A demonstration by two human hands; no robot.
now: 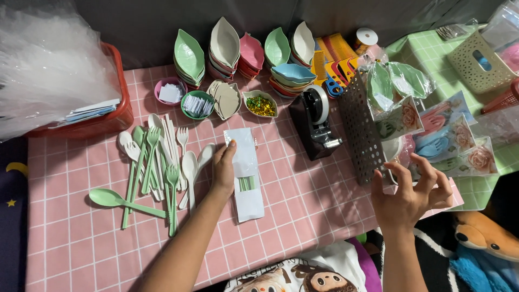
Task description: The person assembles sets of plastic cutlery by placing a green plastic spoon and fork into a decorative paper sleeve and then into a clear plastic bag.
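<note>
A pink checked tablecloth (303, 205) meets a green one (427, 54) before a dark wall (140, 27).

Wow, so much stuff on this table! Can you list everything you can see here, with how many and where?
Clear flat plastic bag: one, holding pale green sticks, table centre, under the left hand.
Plastic spoons and forks: a loose pile, green and cream, left of the bag.
Leaf-shaped plastic dishes: several stacks, green, cream, pink, blue, along the back.
Small round bowls: two, pink and green, holding paper slips.
Leaf dish of gold and green bits: one, centre back.
Black tape dispenser: one, right of centre.
Dark perforated basket: one, right side.
Packed cutlery sets with rose cards: several, far right.
Red tub of clear bags: one, back left.
Left hand: open, flat on the bag.
Right hand: fingers spread, empty, by the basket.
</note>
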